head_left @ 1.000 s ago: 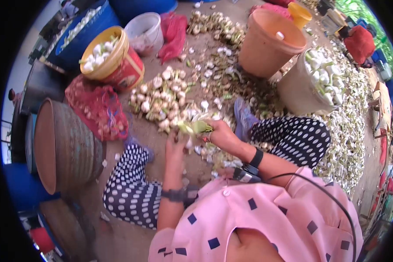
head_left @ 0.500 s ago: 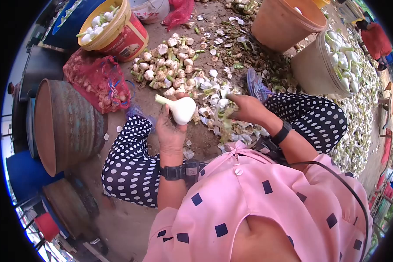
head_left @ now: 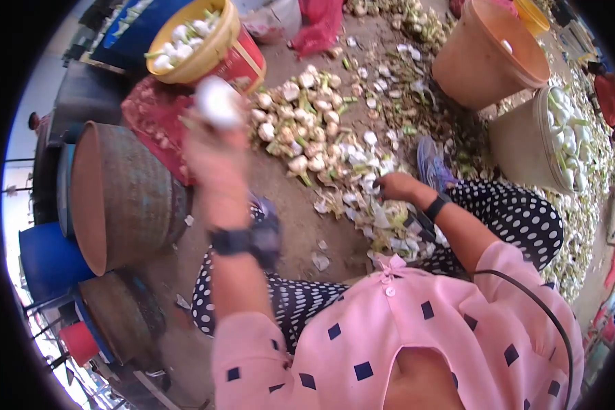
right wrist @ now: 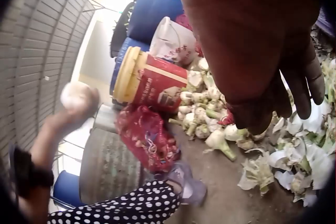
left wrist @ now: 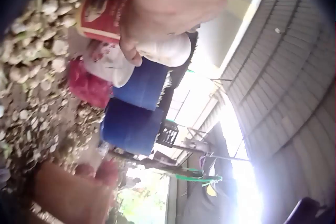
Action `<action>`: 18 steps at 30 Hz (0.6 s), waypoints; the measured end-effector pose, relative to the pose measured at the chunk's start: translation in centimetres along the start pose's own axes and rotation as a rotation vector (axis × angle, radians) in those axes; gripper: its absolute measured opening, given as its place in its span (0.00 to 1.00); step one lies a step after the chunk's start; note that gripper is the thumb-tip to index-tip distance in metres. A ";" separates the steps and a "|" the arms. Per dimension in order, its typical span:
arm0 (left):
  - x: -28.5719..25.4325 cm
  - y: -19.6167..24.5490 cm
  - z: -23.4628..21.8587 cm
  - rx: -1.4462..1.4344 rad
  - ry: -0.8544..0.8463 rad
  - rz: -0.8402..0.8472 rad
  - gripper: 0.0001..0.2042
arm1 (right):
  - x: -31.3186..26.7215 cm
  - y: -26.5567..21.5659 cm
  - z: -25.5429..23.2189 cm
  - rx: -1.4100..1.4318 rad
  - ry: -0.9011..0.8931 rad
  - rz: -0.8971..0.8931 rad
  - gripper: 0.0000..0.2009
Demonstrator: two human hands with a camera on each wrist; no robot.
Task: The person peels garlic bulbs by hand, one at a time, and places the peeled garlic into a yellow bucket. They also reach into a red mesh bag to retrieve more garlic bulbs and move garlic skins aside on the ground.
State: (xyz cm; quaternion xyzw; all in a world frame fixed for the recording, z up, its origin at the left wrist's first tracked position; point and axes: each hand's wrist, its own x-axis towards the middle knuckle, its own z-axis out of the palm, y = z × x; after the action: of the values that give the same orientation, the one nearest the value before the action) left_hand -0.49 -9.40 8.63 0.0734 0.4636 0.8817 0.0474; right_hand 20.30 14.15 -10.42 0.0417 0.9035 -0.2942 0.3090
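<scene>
My left hand (head_left: 219, 160) grips a peeled white garlic bulb (head_left: 218, 102), raised in front of the yellow-rimmed bucket (head_left: 236, 61) and blurred by motion. In the left wrist view, the smooth garlic bulb (left wrist: 169, 50) shows below the curled fingers. On the other side, my right hand (head_left: 399, 186) hangs low over the heap of garlic peels (head_left: 369, 205). Its fingers are loosely bent with gaps between them in the right wrist view, and no bulb shows in them. Ahead on the ground lies a pile of unpeeled garlic (head_left: 307, 123).
White bulbs fill part of the yellow-rimmed bucket and a cream bucket (head_left: 526, 147) at the right. An orange bucket (head_left: 482, 65) stands behind. Left of me are a red mesh bag (head_left: 150, 116) and a rusty drum (head_left: 126, 198). Peels cover the ground at right.
First both hands worked together at a garlic bulb. Then they parted, the left holding the peeled bulb. The left hand has since lifted it up and left towards the yellow-rimmed bucket; the right stays by the peels.
</scene>
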 end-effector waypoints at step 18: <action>-8.7 -18.2 -19.1 0.185 0.920 -0.648 0.06 | 22.8 -11.9 4.8 -0.898 0.091 -0.546 0.12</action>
State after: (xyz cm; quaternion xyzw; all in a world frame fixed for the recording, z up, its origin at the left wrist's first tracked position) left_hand 5.06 -15.93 -17.86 -0.4600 0.5106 0.7192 0.1021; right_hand 1.43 -0.75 -20.67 -0.3189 0.9310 0.0540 0.1692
